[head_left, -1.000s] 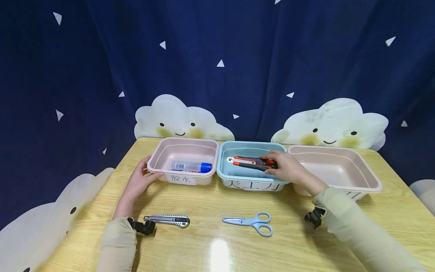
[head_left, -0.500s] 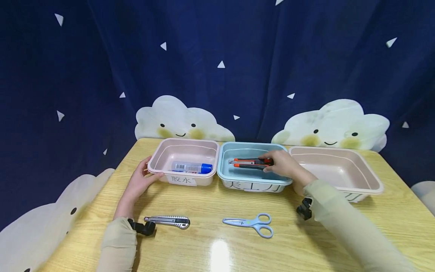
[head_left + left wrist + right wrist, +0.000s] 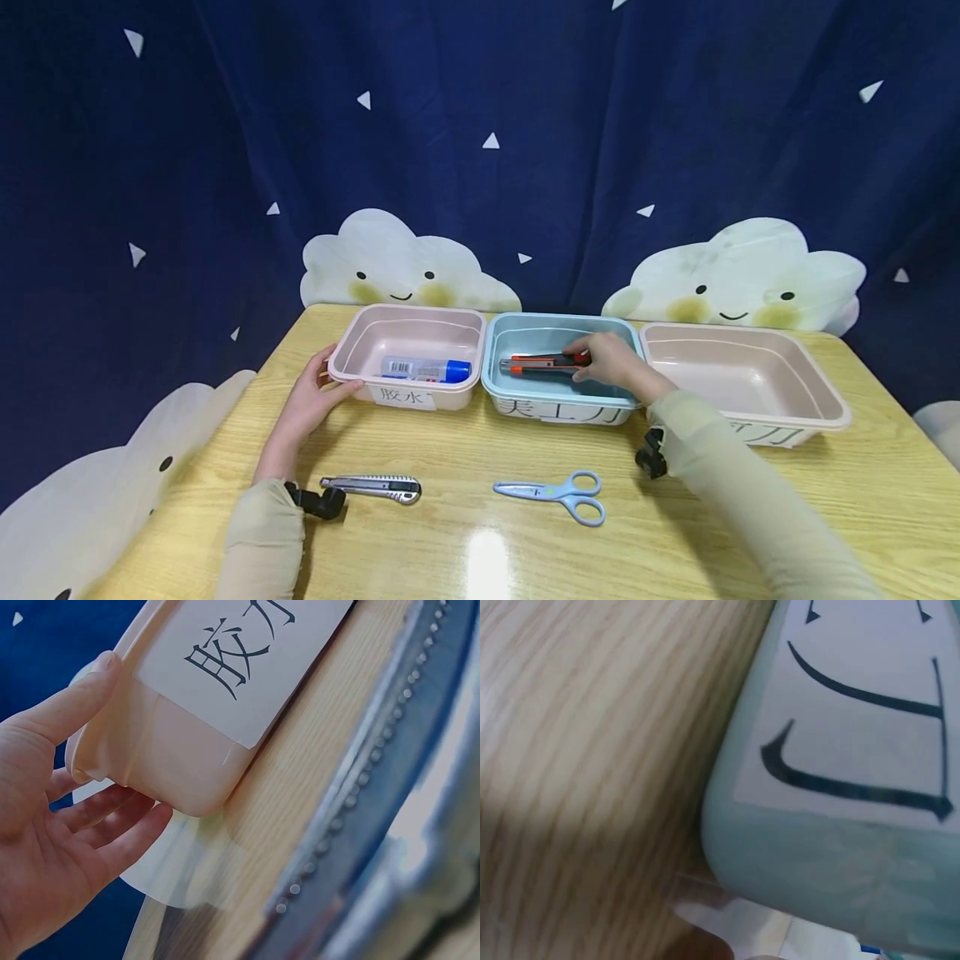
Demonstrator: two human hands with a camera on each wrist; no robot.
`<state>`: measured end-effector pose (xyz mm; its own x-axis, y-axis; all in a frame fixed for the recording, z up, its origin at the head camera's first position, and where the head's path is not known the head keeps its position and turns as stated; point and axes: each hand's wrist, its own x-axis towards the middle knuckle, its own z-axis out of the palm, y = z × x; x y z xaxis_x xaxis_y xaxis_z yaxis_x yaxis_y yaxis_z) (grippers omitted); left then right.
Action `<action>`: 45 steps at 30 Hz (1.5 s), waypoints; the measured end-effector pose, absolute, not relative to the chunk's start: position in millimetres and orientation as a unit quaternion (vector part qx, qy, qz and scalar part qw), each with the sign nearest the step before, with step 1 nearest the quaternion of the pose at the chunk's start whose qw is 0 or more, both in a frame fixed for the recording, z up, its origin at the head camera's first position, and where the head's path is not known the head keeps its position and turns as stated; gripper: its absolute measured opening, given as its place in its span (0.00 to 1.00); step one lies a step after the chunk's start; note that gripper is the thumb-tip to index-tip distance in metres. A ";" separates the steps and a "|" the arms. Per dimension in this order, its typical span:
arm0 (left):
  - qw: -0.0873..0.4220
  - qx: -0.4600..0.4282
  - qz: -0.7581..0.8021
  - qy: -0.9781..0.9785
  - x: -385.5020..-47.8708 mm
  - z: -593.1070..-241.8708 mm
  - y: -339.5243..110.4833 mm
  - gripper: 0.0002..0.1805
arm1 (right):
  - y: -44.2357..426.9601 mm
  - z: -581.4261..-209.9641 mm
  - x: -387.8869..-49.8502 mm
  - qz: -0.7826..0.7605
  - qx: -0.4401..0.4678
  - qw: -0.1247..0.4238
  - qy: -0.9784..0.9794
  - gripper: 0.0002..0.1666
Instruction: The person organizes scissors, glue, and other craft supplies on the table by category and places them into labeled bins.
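Observation:
My right hand (image 3: 611, 362) reaches over the front right of a blue box (image 3: 562, 389) and holds a red-and-black utility knife (image 3: 543, 362) by its handle end, low inside. The knife lies roughly level, its metal tip to the left. In the right wrist view the box's labelled wall (image 3: 795, 847) fills much of the frame. At the left, my left hand (image 3: 311, 400) holds the corner of a pink box (image 3: 405, 321), thumb on the front rim and fingers round the side. A clear glue bottle (image 3: 423, 369) with a blue cap lies in that pink box.
A silver utility knife (image 3: 371, 487) lies on the table (image 3: 420, 550) near my left wrist. Pale blue scissors (image 3: 551, 493) lie in front of the blue box. A beige-pink box (image 3: 735, 333) stands at the right. Behind the boxes hangs a dark blue curtain (image 3: 420, 108).
My right hand has moved slightly left and lower into the blue box with the red-and-black utility knife. The left hand has kept its hold on the pink box.

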<state>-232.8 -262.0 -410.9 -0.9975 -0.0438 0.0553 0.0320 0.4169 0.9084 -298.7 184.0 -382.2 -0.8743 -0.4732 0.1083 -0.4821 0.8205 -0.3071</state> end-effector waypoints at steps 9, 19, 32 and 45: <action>0.039 0.003 -0.534 -0.844 -236.2 -413.4 -263.3 0.48 | 181.3 -386.4 -302.0 0.152 0.239 -0.011 -0.959 0.25; 0.037 0.002 -0.534 -0.845 -236.2 -413.7 -261.6 0.47 | 180.3 -387.6 -302.0 0.169 0.213 -0.036 -0.962 0.25; 0.035 0.010 -0.526 -0.850 -236.1 -412.2 -262.9 0.49 | 179.4 -383.5 -300.8 0.187 0.211 -0.028 -0.959 0.20; 0.040 0.000 -0.532 -0.846 -237.0 -414.7 -264.8 0.48 | 149.5 -364.9 -277.8 0.304 0.215 0.036 -0.927 0.14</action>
